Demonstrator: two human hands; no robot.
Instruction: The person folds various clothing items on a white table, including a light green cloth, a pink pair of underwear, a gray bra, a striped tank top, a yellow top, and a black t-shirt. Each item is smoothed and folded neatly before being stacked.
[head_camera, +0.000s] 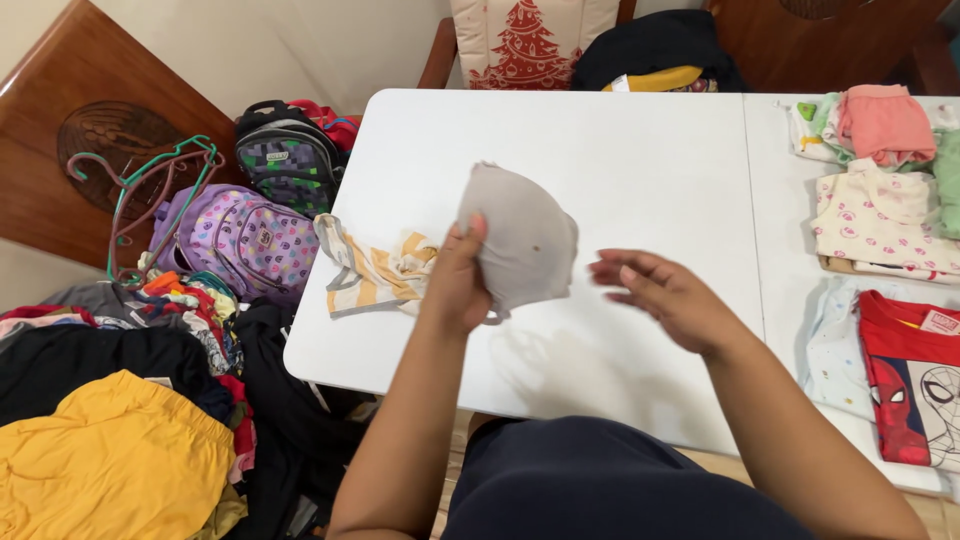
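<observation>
1. Grey folded cloth (520, 240) is held above the white desk (640, 170), clamped by the left hand (455, 285) fingers.
2. Right hand (665, 295) hovers beside it, fingers apart and empty.
3. A one-handed pinch risks the fold being lost, or the striped garment (375, 275) being knocked off the edge.

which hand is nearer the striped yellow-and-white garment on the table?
Left. The left hand holds up a grey cloth right beside the striped garment, just to its right. The right hand is open, farther right beyond the grey cloth.
</observation>
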